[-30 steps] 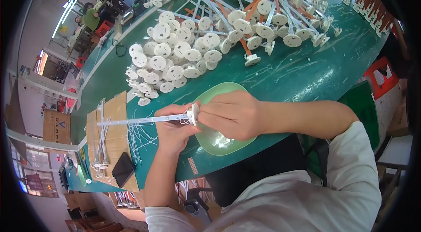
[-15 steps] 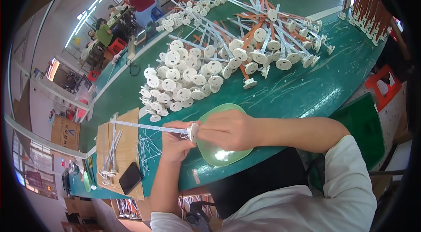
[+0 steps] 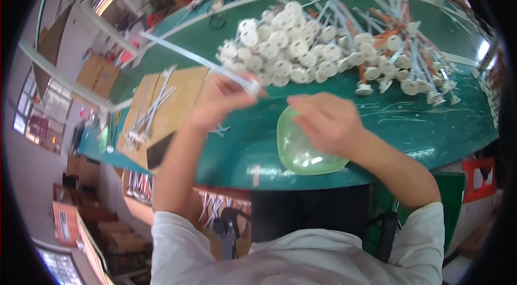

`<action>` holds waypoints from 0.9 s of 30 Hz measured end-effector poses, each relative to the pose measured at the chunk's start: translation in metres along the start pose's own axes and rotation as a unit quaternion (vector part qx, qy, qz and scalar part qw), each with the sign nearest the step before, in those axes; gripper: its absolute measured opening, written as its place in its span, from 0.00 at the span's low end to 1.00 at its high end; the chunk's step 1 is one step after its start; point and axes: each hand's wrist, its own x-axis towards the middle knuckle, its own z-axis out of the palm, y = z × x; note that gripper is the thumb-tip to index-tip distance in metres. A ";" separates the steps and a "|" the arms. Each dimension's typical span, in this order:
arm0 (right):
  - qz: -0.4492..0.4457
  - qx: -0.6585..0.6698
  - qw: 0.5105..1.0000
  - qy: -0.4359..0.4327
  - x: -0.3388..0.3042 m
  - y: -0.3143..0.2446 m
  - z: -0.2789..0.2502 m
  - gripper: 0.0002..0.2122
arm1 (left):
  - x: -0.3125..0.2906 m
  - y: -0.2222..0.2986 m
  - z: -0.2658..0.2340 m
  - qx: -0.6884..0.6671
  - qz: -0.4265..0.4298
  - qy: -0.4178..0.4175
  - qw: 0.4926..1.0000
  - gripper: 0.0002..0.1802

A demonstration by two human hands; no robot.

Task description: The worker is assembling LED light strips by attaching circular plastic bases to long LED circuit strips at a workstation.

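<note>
My left hand [image 3: 229, 99] grips a pale LED strip [image 3: 202, 60] by its round white base [image 3: 252, 87]. The strip points up and to the left, away from me. Over the pale green dish [image 3: 288, 147] hovers my right hand [image 3: 328, 123], its fingers bent and smeared by motion. Whether anything sits between those fingers is not visible. Beyond both hands lies a heap of round white bases [image 3: 285, 48]. Strips with white bases [image 3: 414, 69], some orange and some pale, are piled to its right.
A cardboard sheet [image 3: 180, 91] on the left carries several loose strips [image 3: 156, 104] and a dark phone [image 3: 160, 151]. Farther left lies a green-handled tool [image 3: 103, 139]. A red stool [image 3: 479, 177] stands at the right. Below the table edge, a box [image 3: 137, 190] holds more strips.
My hands have come apart: the right left the white base and is now over the green dish. The left still holds the strip, now raised higher. The whole view has swung left.
</note>
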 end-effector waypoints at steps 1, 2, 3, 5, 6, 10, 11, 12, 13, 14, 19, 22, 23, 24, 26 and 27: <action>0.031 -0.001 1.000 -0.001 0.002 -0.001 -0.003 0.13 | -0.004 0.006 -0.028 0.012 0.026 0.024 0.999 0.23; 0.060 -0.005 0.998 0.000 0.003 0.000 -0.003 0.13 | -0.013 0.020 -0.057 0.102 0.003 0.065 0.993 0.20; 0.060 0.003 0.998 0.003 0.005 0.000 -0.003 0.13 | -0.026 0.030 -0.085 0.120 -0.020 0.089 0.989 0.19; 0.065 0.004 0.998 -0.008 0.003 0.003 0.001 0.12 | -0.049 0.040 -0.145 0.225 -0.114 0.147 0.956 0.17; 0.066 0.007 0.998 -0.006 0.001 0.003 0.002 0.12 | -0.061 0.041 -0.175 0.337 -0.149 0.142 0.919 0.15; 0.035 0.028 0.998 -0.035 0.001 0.001 -0.001 0.11 | -0.123 0.031 -0.291 0.540 -0.277 0.241 0.757 0.11; 0.033 0.027 0.998 -0.041 0.000 0.001 -0.002 0.11 | -0.134 0.030 -0.307 0.541 -0.278 0.241 0.757 0.11; 0.035 0.026 0.998 -0.042 -0.001 0.000 -0.003 0.11 | -0.144 0.029 -0.317 0.539 -0.358 0.263 0.716 0.13; 0.038 0.017 0.998 -0.050 -0.002 0.001 -0.005 0.10 | -0.145 0.025 -0.318 0.533 -0.433 0.282 0.670 0.16; 0.039 0.008 0.998 -0.057 -0.002 0.001 -0.006 0.10 | -0.148 0.022 -0.318 0.533 -0.430 0.279 0.673 0.16; 0.035 0.004 0.997 -0.071 -0.005 0.004 0.001 0.09 | -0.141 0.019 -0.282 0.756 -0.283 0.252 0.533 0.29; 0.037 -0.011 0.996 -0.084 -0.006 0.010 0.003 0.08 | -0.086 0.006 -0.201 0.559 0.017 0.371 0.741 0.16; 0.037 -0.021 0.995 -0.089 -0.008 0.012 0.002 0.07 | -0.063 0.000 -0.163 0.356 0.103 0.366 0.854 0.12; 0.045 -0.038 0.993 -0.098 -0.012 0.020 -0.004 0.07 | -0.037 -0.005 -0.110 0.240 0.148 0.336 0.899 0.08; 0.105 -0.107 0.977 -0.149 -0.008 0.037 -0.014 0.05 | -0.007 -0.009 -0.024 0.107 0.208 0.264 0.936 0.05; 0.101 -0.117 0.976 -0.153 -0.002 0.045 -0.019 0.05 | 0.005 -0.010 0.004 0.091 0.226 0.223 0.944 0.05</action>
